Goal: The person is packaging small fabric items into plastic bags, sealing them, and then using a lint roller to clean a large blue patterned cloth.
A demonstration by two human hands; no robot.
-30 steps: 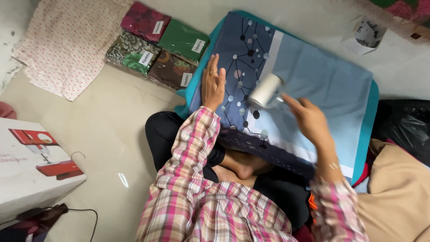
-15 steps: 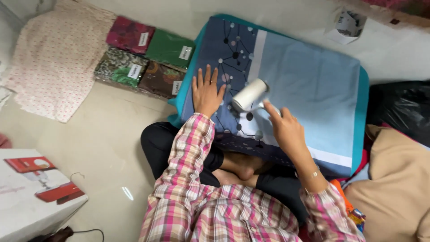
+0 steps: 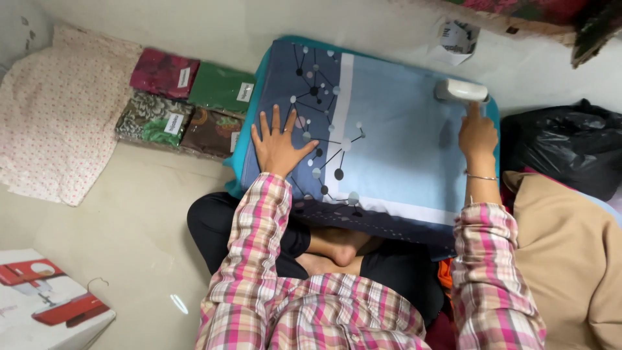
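Note:
A flat blue packaged textile [image 3: 395, 149], dark blue with a dot-and-line pattern on its left and pale blue on its right, lies across my lap and the floor. My left hand [image 3: 278, 146] rests flat on its dark patterned part with the fingers spread. My right hand [image 3: 476, 133] reaches to the package's far right corner and grips a small white handheld device [image 3: 460, 91] that sits on the pale blue part.
Several folded fabric packs [image 3: 184, 107] in red, green and brown lie at the left, next to a pale floral cloth [image 3: 61, 113]. A white box with a red picture [image 3: 48, 304] is at the lower left. A black plastic bag [image 3: 560, 152] and tan fabric [image 3: 570, 259] lie at the right.
My right hand has carried the white device from the middle of the package to its far right corner. My left hand has stayed flat on the dark patterned part.

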